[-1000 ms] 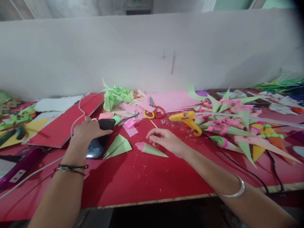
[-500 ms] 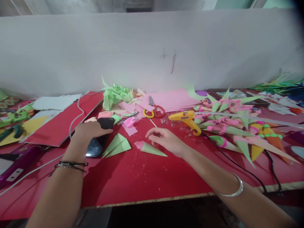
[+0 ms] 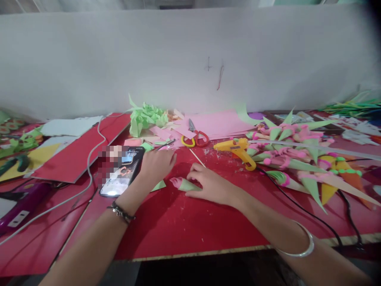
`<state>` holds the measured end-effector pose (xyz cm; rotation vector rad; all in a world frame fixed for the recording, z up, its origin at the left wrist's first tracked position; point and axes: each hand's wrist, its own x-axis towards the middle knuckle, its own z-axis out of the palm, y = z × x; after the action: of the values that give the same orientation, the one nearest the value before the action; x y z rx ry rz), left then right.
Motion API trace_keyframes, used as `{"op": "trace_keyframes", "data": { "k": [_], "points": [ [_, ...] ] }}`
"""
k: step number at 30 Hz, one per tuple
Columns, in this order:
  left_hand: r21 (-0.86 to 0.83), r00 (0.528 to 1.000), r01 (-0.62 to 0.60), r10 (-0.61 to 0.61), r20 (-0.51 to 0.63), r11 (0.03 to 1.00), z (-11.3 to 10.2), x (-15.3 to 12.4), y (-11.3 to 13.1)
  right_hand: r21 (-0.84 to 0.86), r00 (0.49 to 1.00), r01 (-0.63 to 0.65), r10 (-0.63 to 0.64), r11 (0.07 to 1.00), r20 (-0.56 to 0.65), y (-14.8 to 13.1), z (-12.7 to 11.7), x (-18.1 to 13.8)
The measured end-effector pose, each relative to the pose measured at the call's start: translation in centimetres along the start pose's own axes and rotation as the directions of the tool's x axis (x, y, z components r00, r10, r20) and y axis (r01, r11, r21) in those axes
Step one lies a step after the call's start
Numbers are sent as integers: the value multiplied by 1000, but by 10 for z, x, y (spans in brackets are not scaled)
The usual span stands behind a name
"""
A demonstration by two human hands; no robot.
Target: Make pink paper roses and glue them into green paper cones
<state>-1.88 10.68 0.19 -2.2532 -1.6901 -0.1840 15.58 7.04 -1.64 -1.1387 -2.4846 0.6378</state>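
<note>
My left hand (image 3: 156,165) lies flat on the red table (image 3: 178,226), fingers stretched over flat green paper pieces (image 3: 160,185), just right of a lit phone (image 3: 122,171). My right hand (image 3: 208,183) rests on a small green paper cone with a pink tip (image 3: 181,184), fingers curled over its wide end. A thin wooden stick (image 3: 197,157) lies just behind that hand.
A yellow glue gun (image 3: 236,150) with a black cord (image 3: 300,208) sits right of the hands, beside a heap of finished green and pink cones (image 3: 291,155). Scissors (image 3: 195,137), pink sheets (image 3: 220,123) and crumpled green paper (image 3: 145,118) lie at the back. White cable (image 3: 89,159) runs left.
My left hand left the phone and moved right onto the green paper; the phone's screen now glows. My right hand came down onto the small cone.
</note>
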Motion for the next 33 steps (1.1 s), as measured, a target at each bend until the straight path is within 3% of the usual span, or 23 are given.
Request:
{"op": "trace_keyframes", "data": {
  "k": [4,7,9,11,13,15,20,23,27,33],
  "points": [
    [-153,999,42,-37,34,987,11,3,-12,-35,999,-1,-1,999,-44,2,0,1],
    [-462,997,68,-78,-2,884,18,5,-16,7,990,-24,25,1000,-136,4,-2,3],
    [-721,988,114,-154,10,683,21,7,-15,66,974,-43,57,997,-221,5,-3,4],
    [-901,979,157,-184,88,405,24,7,-12,130,947,-66,103,989,-306,6,-3,6],
    [-966,979,187,-117,168,177,26,6,-7,213,921,-67,142,975,-364,6,-4,8],
    [-979,981,194,-4,194,69,27,4,-2,327,909,-51,179,944,-377,6,-3,10],
    [-994,972,102,210,108,38,21,-4,14,555,915,-24,241,831,-322,8,1,12],
    [-995,969,97,224,102,34,17,-6,21,599,928,5,220,801,-302,7,4,13],
    [-988,984,142,122,133,-67,18,-6,22,685,922,21,251,729,-295,4,4,13],
    [-940,976,183,-65,210,-288,19,-3,18,733,862,37,350,679,-368,2,0,11]
  ]
}}
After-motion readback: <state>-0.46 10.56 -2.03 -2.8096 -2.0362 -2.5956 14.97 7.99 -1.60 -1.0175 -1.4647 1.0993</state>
